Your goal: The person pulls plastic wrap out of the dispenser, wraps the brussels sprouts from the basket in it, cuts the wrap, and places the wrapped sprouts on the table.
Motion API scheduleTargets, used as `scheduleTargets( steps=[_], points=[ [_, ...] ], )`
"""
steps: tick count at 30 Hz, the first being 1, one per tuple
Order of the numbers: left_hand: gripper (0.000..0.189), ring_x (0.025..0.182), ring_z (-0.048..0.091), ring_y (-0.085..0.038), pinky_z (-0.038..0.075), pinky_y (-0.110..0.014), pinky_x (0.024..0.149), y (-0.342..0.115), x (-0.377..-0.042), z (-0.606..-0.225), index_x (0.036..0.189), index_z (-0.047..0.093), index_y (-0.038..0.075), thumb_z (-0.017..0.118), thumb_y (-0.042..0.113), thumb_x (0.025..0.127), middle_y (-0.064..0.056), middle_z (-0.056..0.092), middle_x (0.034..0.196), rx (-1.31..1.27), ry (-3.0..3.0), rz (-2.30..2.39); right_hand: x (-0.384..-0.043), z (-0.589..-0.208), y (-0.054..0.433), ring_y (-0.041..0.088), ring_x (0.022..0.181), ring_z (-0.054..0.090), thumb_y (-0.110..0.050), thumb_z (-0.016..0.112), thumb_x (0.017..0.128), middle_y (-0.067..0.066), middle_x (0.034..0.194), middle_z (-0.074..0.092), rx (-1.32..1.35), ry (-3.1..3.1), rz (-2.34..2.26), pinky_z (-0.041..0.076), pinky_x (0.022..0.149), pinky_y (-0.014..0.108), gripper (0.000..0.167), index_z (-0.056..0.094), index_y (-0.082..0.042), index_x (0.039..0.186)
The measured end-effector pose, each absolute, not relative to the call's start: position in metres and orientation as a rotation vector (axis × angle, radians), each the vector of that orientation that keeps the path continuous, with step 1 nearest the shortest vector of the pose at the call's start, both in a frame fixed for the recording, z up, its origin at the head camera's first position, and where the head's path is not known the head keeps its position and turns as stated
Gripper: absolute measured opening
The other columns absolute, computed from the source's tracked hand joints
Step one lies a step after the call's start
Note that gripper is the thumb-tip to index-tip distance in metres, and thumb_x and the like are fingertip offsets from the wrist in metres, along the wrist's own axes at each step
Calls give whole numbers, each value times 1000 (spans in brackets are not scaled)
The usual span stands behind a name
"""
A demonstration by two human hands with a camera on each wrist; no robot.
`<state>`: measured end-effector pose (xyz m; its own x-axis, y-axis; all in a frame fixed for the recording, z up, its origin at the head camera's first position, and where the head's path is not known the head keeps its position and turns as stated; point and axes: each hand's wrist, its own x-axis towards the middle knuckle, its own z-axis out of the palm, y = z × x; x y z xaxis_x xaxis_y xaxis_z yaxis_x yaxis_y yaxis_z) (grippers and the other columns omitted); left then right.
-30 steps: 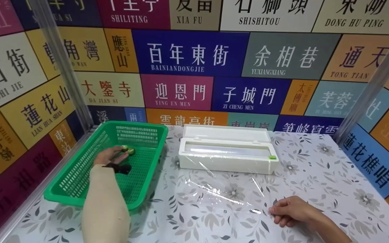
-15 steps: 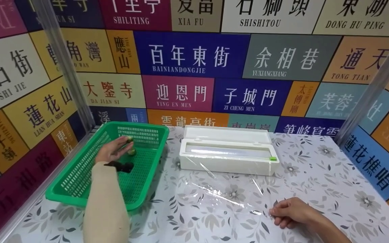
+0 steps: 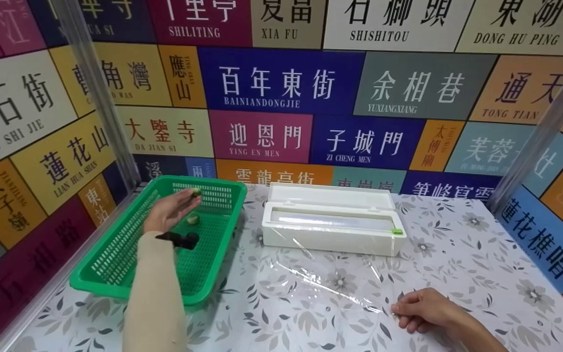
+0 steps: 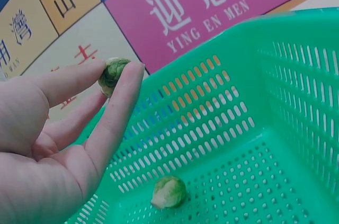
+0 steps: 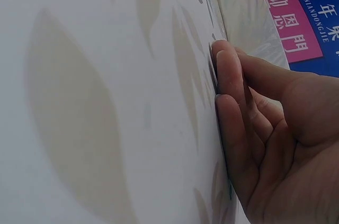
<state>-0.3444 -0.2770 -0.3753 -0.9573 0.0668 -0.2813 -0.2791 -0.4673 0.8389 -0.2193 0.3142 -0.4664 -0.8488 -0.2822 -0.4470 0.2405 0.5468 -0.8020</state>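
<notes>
My left hand [image 3: 168, 211] is raised inside the green basket [image 3: 97, 289]. Between thumb and fingertips it pinches a Brussels sprout [image 4: 110, 78], seen best in the left wrist view. A second Brussels sprout [image 4: 170, 192] lies on the basket floor below that hand. Clear plastic wrap [image 3: 315, 282] stretches from the front of a white dispenser box [image 3: 330, 241] across the table. At the film's near right corner, my right hand [image 3: 425, 309] pinches its edge, low against the tabletop; in the right wrist view the thumb and curled fingers [image 5: 231, 78] meet there.
The dispenser's white lid [image 3: 330, 196] stands raised at the back, and a green slider [image 3: 397, 231] sits at its right end. A flower-patterned cloth [image 3: 477, 274] covers the table. Sign-printed walls [image 3: 281, 78] and clear corner posts [image 3: 108, 107] enclose the back and sides.
My left hand has lifted one Brussels sprout off the basket floor, up and slightly right, away from the other. My right hand has kept its pinch on the film's corner.
</notes>
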Motion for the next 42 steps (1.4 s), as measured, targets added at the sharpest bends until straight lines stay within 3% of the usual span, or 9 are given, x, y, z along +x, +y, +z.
scheduleTargets(
  steps=[5,11,15,19,23,29,33,37,42],
  points=[
    [40,124,61,-21,41,-31,118,-271,-346,-373,143,47,6,51,8,103,-3,72,100,-315,1497,2531,-218,-466,315,3,60,65,-36,70,93,-5,71,73,-58,2249,-1291,51,55,18,27,73,-9,91],
    [17,100,70,-15,49,-28,110,-271,-347,-372,116,65,8,58,7,100,-5,72,100,-299,1449,2554,-218,-465,315,2,59,65,-36,70,93,-6,70,72,-65,2238,-1286,50,54,17,27,73,-10,89],
    [15,101,70,-16,40,-32,118,-267,-349,-370,112,68,8,60,8,99,-5,71,102,-245,1466,2562,-218,-465,314,2,60,64,-36,70,93,-6,71,72,-49,2239,-1277,50,55,17,26,72,-10,89],
    [12,100,71,-16,43,-32,116,-262,-352,-368,106,71,8,61,9,98,-5,72,99,-192,1493,2573,-218,-465,314,2,60,64,-35,70,93,-7,71,72,-44,2245,-1272,50,56,17,25,72,-10,90],
    [22,102,71,-17,49,-30,110,-259,-354,-366,118,68,6,62,8,98,-5,72,101,-200,1487,2586,-218,-465,313,2,60,64,-33,69,94,-6,71,72,-54,2245,-1281,50,55,17,24,73,-10,92],
    [58,97,71,-14,53,-26,104,-250,-355,-354,153,38,5,60,7,99,-3,67,108,-206,1471,2582,-218,-465,315,2,60,65,-33,69,94,-6,71,72,-48,2244,-1280,51,55,17,25,73,-8,97],
    [58,91,73,-13,58,-25,95,-239,-358,-347,152,38,5,60,8,99,-2,70,103,-175,1570,2513,-219,-464,315,2,60,65,-34,70,93,-6,72,72,-44,2240,-1281,51,55,17,26,74,-9,98],
    [52,92,74,-14,55,-32,102,-222,-361,-342,147,46,2,63,10,98,-4,73,101,-166,1728,2389,-218,-464,314,2,60,65,-34,70,93,-6,72,72,-58,2230,-1291,50,55,17,26,73,-9,95],
    [46,98,73,-18,56,-33,100,-198,-360,-336,141,52,2,64,10,98,-10,69,115,-159,1832,2304,-218,-464,314,2,60,64,-34,70,93,-6,71,72,-56,2221,-1293,50,56,17,26,73,-9,95]
  ],
)
